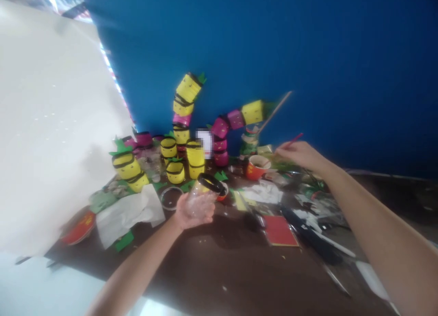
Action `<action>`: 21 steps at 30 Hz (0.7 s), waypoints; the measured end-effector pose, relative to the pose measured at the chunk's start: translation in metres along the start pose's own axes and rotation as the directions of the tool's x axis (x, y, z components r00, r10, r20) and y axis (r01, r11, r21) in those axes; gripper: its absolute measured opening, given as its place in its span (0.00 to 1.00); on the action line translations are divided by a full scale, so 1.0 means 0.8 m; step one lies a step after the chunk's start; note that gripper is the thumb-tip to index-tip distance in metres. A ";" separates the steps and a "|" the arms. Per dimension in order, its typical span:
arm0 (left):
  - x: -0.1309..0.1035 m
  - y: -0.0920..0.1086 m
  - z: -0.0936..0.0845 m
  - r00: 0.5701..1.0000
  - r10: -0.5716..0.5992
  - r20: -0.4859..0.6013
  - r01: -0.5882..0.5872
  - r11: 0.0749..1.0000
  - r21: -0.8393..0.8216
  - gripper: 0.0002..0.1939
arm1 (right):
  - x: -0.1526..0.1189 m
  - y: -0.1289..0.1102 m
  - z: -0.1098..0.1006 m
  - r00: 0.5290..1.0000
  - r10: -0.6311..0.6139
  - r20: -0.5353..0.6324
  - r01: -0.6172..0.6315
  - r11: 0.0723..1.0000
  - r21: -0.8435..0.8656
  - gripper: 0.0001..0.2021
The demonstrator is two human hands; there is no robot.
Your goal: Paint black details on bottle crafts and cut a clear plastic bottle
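My left hand (pixel 195 211) is wrapped round a clear plastic cup (pixel 197 198) with a black band at its rim. The cup tilts to the right above the table. Between the fingertips of my right hand (pixel 297 152) is a thin paintbrush (pixel 294 139) with a pinkish-red handle. Its lower end points down at an orange-red paper cup (pixel 256 171) with a pale inside; blur hides whether it touches the contents. Just behind the clear cup stand yellow cups (pixel 195 157) with black bands and small dark marks.
Stacks of yellow and magenta cups (pixel 221 144) lean along the blue wall (pixel 273 42). A tape roll (pixel 172 198), white paper (pixel 132 212), a red square (pixel 280 230), dark-handled scissors (pixel 308 231) and an orange bowl (pixel 80 227) lie about the brown table (pixel 219 270). A jar (pixel 249 143) holds a stick.
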State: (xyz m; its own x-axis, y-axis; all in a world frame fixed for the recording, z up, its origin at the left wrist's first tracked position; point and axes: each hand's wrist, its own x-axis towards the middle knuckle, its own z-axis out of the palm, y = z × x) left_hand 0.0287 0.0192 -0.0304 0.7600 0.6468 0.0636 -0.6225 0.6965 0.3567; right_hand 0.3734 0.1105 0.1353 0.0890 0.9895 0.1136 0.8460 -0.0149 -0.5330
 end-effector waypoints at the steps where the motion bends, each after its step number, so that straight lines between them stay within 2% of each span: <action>1: 0.000 0.000 0.001 1.000 -0.003 -0.001 0.003 1.000 -0.001 0.35 | -0.001 0.000 0.000 1.000 0.001 -0.002 -0.001 1.000 0.014 0.10; 6: 0.000 0.000 0.001 1.000 -0.003 -0.008 0.003 1.000 0.011 0.35 | -0.009 -0.007 -0.007 1.000 0.018 0.003 -0.018 0.994 0.112 0.07; 10: 0.000 0.000 0.001 1.000 -0.002 0.001 0.002 1.000 -0.001 0.35 | -0.021 -0.014 -0.020 0.995 0.027 -0.091 -0.015 0.992 0.128 0.11; 15: 0.000 0.001 0.003 1.000 -0.006 0.002 0.006 1.000 -0.001 0.34 | -0.031 -0.016 -0.030 0.983 -0.086 -0.163 0.079 0.996 -0.047 0.11; 18: 0.000 0.002 0.003 1.000 -0.009 -0.010 0.009 1.000 0.005 0.34 | -0.034 -0.012 -0.029 0.978 -0.170 -0.119 0.145 0.970 -0.193 0.12; 21: 0.000 0.001 0.001 1.000 -0.009 -0.006 0.009 1.000 0.013 0.34 | -0.036 -0.005 -0.024 0.966 -0.245 -0.084 0.220 0.948 -0.229 0.13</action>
State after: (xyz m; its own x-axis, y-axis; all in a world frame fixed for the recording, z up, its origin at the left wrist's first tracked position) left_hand 0.0284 0.0192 -0.0291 0.7647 0.6421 0.0550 -0.6129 0.6983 0.3698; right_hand 0.3774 0.0790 0.1502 -0.0772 0.9475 0.3103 0.9423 0.1710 -0.2879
